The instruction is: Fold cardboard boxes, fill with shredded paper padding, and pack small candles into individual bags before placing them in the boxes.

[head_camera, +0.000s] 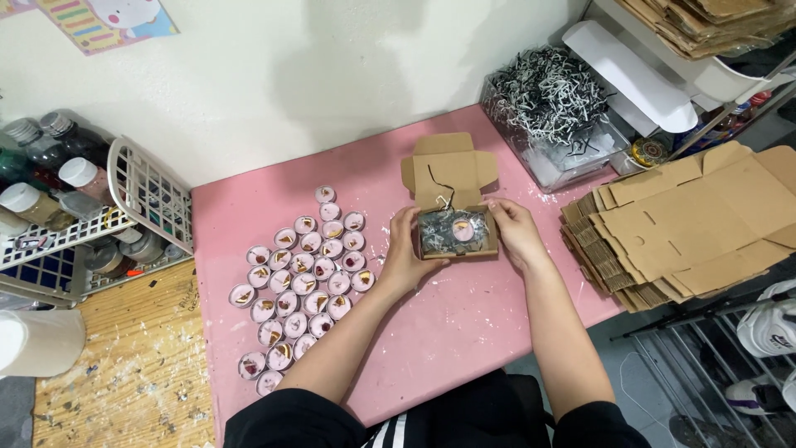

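Left hand (pixel 404 253) and right hand (pixel 514 232) grasp opposite sides of a small cardboard box (pixel 457 233); shredded paper inside half hides one tealight (pixel 463 230); fingertips hidden.

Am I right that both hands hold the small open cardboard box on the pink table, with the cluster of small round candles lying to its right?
Not quite. In the head view both hands, left hand and right hand, do hold the small open cardboard box on the pink table, but the cluster of small round candles lies to its left, not its right.
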